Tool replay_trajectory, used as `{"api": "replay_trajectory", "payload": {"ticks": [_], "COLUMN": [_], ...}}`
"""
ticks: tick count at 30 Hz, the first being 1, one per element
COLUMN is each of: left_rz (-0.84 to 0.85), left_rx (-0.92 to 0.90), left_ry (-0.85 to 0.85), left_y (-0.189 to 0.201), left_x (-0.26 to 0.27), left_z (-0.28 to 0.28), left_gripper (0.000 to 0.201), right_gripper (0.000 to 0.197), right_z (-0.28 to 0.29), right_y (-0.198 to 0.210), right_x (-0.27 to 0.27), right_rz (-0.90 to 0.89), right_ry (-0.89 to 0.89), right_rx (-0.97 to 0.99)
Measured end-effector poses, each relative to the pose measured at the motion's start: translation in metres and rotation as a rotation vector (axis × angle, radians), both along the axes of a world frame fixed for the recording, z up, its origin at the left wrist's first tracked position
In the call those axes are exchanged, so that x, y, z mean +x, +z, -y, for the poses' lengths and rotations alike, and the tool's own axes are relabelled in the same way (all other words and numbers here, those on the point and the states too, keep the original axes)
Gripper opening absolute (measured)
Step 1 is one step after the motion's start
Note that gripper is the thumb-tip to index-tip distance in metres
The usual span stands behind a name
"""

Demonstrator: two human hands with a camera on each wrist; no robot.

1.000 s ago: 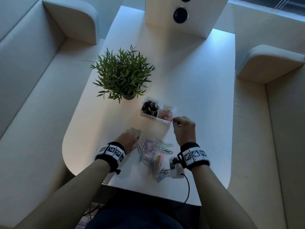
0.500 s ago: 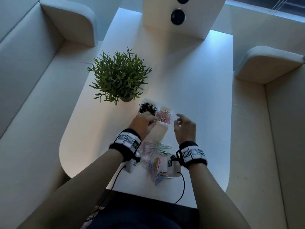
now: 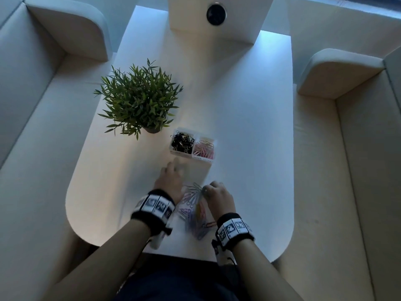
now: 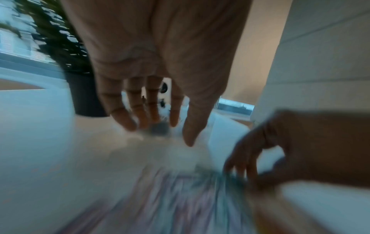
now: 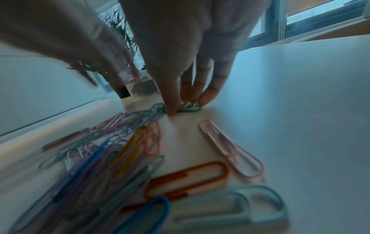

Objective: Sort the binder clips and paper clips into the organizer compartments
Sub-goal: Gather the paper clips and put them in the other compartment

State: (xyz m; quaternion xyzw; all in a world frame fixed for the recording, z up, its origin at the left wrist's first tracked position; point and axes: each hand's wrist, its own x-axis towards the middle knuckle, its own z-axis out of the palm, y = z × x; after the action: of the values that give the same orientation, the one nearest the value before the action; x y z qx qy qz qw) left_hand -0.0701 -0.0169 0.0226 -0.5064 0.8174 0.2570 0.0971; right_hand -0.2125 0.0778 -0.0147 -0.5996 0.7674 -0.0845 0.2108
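Observation:
A clear two-compartment organizer (image 3: 173, 151) stands mid-table, with black binder clips (image 3: 181, 141) in its left compartment and pink paper clips (image 3: 204, 149) in its right. Closer to me lies a pile of coloured paper clips (image 3: 192, 208) (image 5: 112, 159). My right hand (image 3: 205, 190) (image 5: 187, 105) is at the pile's far end, where thumb and fingers pinch a green paper clip (image 5: 190, 109) against the table. My left hand (image 3: 173, 170) (image 4: 160, 126) is blurred between pile and organizer; its fingers are extended and hold nothing.
A potted green plant (image 3: 138, 103) stands just left of the organizer. The white table (image 3: 249, 127) ends in a rounded front edge near my body. Upholstered benches (image 3: 32, 148) flank both sides. A white post with a black round fitting (image 3: 216, 14) rises at the far end.
My left hand has drawn back from the organizer toward the pile. My right hand has dropped from beside the organizer onto the pile's far end and closed on a clip.

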Motion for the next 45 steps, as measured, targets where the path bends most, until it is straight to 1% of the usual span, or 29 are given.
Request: {"api": "replay_trajectory", "payload": {"ticks": [3, 5, 7, 11, 12, 14, 17, 20, 22, 25, 28, 30, 32, 34, 36, 38, 40, 42, 43, 45], "left_rz": [0.027, 0.014, -0.012, -0.017, -0.014, -0.024, -0.082, -0.152, -0.176, -0.209, -0.263, -0.268, -0.270, -0.271, -0.275, -0.316, -0.387, -0.413, -0.393, -0.315], "left_rx": [0.021, 0.027, 0.007, -0.020, -0.025, -0.018, 0.014, 0.040, 0.053, 0.057, 0.028, 0.032, 0.063, 0.089, 0.098, 0.094, 0.075, 0.021, -0.010, -0.056], "left_ry": [0.031, 0.020, 0.022, 0.061, 0.060, 0.067, 0.114, 0.166, 0.174, 0.202, 0.279, 0.311, 0.331, 0.354, 0.371, 0.381, 0.368, 0.296, 0.239, 0.153], "left_y": [-0.017, -0.024, -0.029, -0.029, -0.027, -0.023, -0.021, -0.017, -0.015, -0.012, -0.010, -0.010, -0.013, -0.015, -0.012, -0.004, 0.011, 0.030, 0.039, 0.050], "left_x": [0.025, 0.028, 0.028, 0.024, 0.023, 0.023, 0.025, 0.029, 0.031, 0.035, 0.039, 0.042, 0.045, 0.048, 0.048, 0.042, 0.027, 0.003, -0.012, -0.046], "left_z": [-0.025, -0.031, -0.034, -0.029, -0.027, -0.024, -0.019, -0.017, -0.016, -0.018, -0.019, -0.020, -0.019, -0.019, -0.017, -0.013, -0.006, 0.007, 0.014, 0.033], "left_gripper": [0.062, 0.063, 0.058, 0.024, 0.018, 0.014, 0.013, 0.014, 0.015, 0.013, 0.012, 0.014, 0.016, 0.019, 0.019, 0.020, 0.017, 0.010, 0.009, 0.015], "right_gripper": [0.016, 0.022, 0.022, 0.015, 0.013, 0.010, 0.011, 0.005, 0.004, 0.004, 0.005, 0.006, 0.007, 0.010, 0.018, 0.022, 0.019, 0.018, 0.019, 0.019], "right_z": [0.002, 0.002, 0.002, 0.002, 0.002, 0.000, -0.003, 0.001, 0.011, 0.039, 0.075, 0.097, 0.111, 0.116, 0.112, 0.096, 0.070, 0.040, 0.025, 0.001], "right_y": [0.000, 0.001, 0.002, -0.002, -0.003, -0.002, 0.006, 0.026, 0.045, 0.069, 0.080, 0.076, 0.068, 0.064, 0.061, 0.057, 0.047, 0.034, 0.028, 0.015], "right_x": [0.001, 0.002, 0.001, -0.006, -0.009, -0.013, -0.021, -0.029, -0.037, -0.045, -0.049, -0.049, -0.044, -0.038, -0.038, -0.043, -0.050, -0.050, -0.049, -0.046], "right_rz": [-0.042, -0.041, -0.015, 0.051, 0.069, 0.103, 0.154, 0.231, 0.265, 0.305, 0.279, 0.246, 0.202, 0.178, 0.164, 0.160, 0.199, 0.237, 0.251, 0.264], "right_ry": [0.011, 0.015, 0.007, -0.005, -0.003, 0.002, 0.021, -0.069, -0.144, -0.218, -0.249, -0.219, -0.131, -0.081, -0.108, -0.226, -0.354, -0.395, -0.389, -0.362], "right_rx": [0.028, 0.025, 0.024, 0.027, 0.027, 0.010, -0.020, -0.114, -0.203, -0.264, -0.292, -0.227, -0.151, -0.133, -0.222, -0.334, -0.382, -0.327, -0.281, -0.195]}}
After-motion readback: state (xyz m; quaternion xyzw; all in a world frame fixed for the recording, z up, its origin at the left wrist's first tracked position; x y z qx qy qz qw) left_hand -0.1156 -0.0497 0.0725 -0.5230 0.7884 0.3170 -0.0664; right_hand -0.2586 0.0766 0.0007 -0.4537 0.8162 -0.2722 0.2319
